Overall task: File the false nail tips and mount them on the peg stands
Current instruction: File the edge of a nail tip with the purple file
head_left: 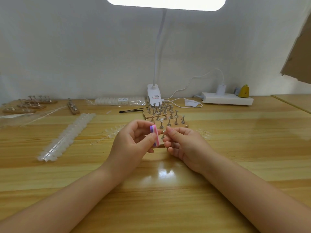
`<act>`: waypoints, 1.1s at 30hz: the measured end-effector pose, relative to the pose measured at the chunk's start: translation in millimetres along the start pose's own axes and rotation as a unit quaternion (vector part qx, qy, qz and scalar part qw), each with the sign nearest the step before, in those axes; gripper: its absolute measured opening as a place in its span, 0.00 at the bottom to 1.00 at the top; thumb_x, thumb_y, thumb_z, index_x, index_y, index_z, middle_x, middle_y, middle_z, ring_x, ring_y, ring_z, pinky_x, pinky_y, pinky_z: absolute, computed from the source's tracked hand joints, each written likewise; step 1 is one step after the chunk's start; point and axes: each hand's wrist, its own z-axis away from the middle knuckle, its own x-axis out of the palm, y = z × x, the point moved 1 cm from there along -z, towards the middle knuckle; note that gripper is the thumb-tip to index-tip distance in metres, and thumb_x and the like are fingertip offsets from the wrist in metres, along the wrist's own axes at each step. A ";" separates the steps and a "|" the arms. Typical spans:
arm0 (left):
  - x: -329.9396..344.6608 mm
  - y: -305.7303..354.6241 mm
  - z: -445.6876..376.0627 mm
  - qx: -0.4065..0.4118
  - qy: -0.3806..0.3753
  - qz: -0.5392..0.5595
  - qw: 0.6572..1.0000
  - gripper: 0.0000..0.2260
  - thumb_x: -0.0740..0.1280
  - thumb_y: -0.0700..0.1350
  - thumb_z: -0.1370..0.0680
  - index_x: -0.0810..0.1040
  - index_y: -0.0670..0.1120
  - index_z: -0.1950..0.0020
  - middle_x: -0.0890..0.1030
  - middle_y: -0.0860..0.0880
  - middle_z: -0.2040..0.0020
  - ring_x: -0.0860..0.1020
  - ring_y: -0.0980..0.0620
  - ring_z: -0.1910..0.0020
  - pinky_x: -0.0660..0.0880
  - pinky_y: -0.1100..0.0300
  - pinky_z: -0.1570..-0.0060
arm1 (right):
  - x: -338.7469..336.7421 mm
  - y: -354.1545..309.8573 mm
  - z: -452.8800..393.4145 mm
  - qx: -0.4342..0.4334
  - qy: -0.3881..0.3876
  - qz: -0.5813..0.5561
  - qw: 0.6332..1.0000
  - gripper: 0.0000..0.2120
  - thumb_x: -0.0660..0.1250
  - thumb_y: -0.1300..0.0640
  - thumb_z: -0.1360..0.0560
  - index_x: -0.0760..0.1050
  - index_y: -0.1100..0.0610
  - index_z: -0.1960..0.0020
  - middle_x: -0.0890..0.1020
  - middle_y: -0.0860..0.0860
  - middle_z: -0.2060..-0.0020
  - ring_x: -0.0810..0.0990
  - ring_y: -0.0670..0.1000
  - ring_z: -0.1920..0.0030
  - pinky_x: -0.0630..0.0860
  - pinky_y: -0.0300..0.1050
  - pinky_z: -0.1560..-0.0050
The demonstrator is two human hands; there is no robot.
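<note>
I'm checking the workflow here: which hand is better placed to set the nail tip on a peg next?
The right hand. It pinches what looks like the small nail tip and sits just before the peg stands. The left hand is occupied gripping the pink-and-purple file block.

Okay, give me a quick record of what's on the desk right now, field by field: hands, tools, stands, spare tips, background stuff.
left hand: grips pink and purple file block
right hand: pinches something small at its fingertips, too small to tell
peg stands: wooden bases just beyond the hands
more stands: far left
nail tip strips: left of hands
brush: behind, lying flat
lamp: clipped at back
power strip: back right
</note>
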 end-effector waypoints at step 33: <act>0.0 -1.7 2.5 0.020 0.032 -0.089 0.995 0.10 0.72 0.41 0.26 0.76 0.53 0.50 0.83 0.53 0.54 0.84 0.55 0.59 0.81 0.58 0.59 | -3.5 -5.0 2.4 0.005 -0.057 -0.006 0.998 0.09 0.77 0.54 0.39 0.81 0.56 0.62 0.83 0.54 0.66 0.82 0.49 0.68 0.76 0.38 0.74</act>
